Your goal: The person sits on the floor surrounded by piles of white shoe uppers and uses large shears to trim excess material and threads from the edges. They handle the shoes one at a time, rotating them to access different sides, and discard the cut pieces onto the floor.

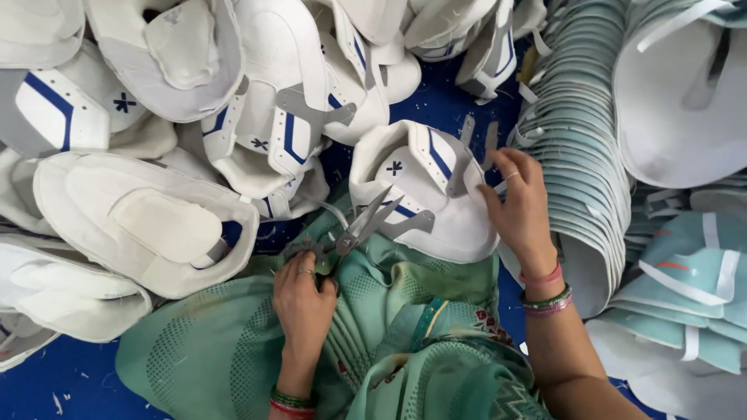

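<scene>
My left hand (303, 299) is closed around the dark handles of a pair of scissors (359, 225), whose blades are parted and point up and right. The blade tips lie against a white padded piece (424, 202) with blue stripes and grey straps, which rests on my lap. My right hand (520, 208) grips the right edge of that piece, fingers on a grey strap near its top. Both wrists carry coloured bangles.
A heap of similar white padded pieces (148, 225) fills the left and top. Curved stacks of pale teal and white sheets (580, 155) stand at the right. A blue floor (62, 381) shows underneath. Green cloth (210, 350) covers my lap.
</scene>
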